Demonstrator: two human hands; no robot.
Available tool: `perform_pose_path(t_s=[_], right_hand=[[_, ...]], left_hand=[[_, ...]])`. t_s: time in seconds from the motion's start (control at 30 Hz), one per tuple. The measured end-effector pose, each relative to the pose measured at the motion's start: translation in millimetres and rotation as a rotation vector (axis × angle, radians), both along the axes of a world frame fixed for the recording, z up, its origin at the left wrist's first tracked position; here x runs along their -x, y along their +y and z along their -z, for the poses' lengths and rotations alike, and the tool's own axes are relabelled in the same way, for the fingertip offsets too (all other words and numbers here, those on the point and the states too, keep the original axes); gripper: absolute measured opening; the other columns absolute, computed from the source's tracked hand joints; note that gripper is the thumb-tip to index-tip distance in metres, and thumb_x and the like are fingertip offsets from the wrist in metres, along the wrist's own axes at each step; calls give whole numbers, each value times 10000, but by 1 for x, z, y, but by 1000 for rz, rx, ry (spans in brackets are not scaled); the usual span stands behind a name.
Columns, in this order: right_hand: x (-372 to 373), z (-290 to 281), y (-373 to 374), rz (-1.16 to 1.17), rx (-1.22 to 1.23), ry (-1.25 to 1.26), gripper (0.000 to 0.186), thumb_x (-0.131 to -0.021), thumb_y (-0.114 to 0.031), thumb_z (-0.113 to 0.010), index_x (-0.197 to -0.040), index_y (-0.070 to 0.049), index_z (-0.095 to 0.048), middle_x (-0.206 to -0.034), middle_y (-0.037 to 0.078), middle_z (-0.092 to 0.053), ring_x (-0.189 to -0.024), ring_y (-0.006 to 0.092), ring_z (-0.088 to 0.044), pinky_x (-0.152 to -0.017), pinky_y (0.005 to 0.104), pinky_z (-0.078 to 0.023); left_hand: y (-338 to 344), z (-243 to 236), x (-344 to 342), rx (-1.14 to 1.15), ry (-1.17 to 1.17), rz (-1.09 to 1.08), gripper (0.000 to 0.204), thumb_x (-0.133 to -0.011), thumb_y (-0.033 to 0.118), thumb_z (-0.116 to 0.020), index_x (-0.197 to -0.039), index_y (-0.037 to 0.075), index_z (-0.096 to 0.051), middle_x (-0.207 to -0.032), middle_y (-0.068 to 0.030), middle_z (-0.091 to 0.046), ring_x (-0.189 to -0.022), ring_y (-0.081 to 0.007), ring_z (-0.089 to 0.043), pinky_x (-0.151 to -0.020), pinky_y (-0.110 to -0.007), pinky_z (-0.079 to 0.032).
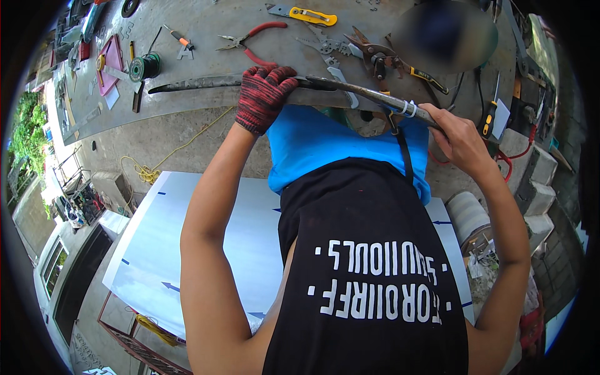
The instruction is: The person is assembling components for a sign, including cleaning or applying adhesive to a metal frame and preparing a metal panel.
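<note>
A long, slightly curved dark sword-like piece spans sideways over the near edge of the workbench, tapering to a point at its left end. My left hand, in a red and black knit glove, is closed round its middle. Bare, my right hand grips its right end beside a pale band. My palms and fingers hide parts of it. Just beyond the glove lie pliers with red handles. Rusty tin snips and a multi-tool-like grey metal tool rest farther right.
The grey metal workbench carries a yellow utility knife, a wire spool and an orange-handled screwdriver. A blurred round shape covers its far right. Yellow cord lies on the floor; a pale sheet spreads behind me.
</note>
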State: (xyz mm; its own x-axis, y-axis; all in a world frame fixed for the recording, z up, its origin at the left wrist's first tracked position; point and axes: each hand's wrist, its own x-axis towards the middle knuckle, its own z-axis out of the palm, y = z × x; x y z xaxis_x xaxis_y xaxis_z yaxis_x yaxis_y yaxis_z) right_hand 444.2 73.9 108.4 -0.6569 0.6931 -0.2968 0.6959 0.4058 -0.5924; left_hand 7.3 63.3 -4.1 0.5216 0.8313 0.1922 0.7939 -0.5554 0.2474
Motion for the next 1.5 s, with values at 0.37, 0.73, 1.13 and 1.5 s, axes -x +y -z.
perform_pose_path(t_s=[0.37,0.73,1.13,1.5], right_hand=[[4,-12,-6,0,-69,11,665,-846,77,-687,-1474,-81,-536,-980,174,-658,-864,370,-695,-758,464,-552],[8,-5,-18,31,-87,16,657,-856,74,-687,-1476,-83,-536,-976,182,-652,-842,379,-687,-745,465,-551],[4,-5,0,47,40,48,595,-881,41,-688,-1449,-87,-567,-1107,199,-705,-905,399,-703,-801,455,-560],[3,-11,5,3,2,15,597,-897,-4,-692,-1460,-127,-535,-1042,160,-678,-898,366,-710,-786,471,-568]], left_hand=[[-1,3,3,50,46,-9,224,-849,187,-661,-1055,229,-739,-1239,-4,-725,-1148,-281,-667,-1006,-490,-457],[-1,3,3,60,45,-13,220,-854,186,-650,-1051,226,-739,-1233,-6,-728,-1154,-282,-667,-1024,-489,-452],[1,2,2,28,27,-9,224,-839,177,-658,-1042,225,-739,-1212,-1,-732,-1135,-286,-675,-993,-490,-471],[1,-2,-1,1,-16,5,254,-762,111,-675,-1002,177,-722,-1184,-29,-742,-1101,-293,-683,-939,-481,-462]])
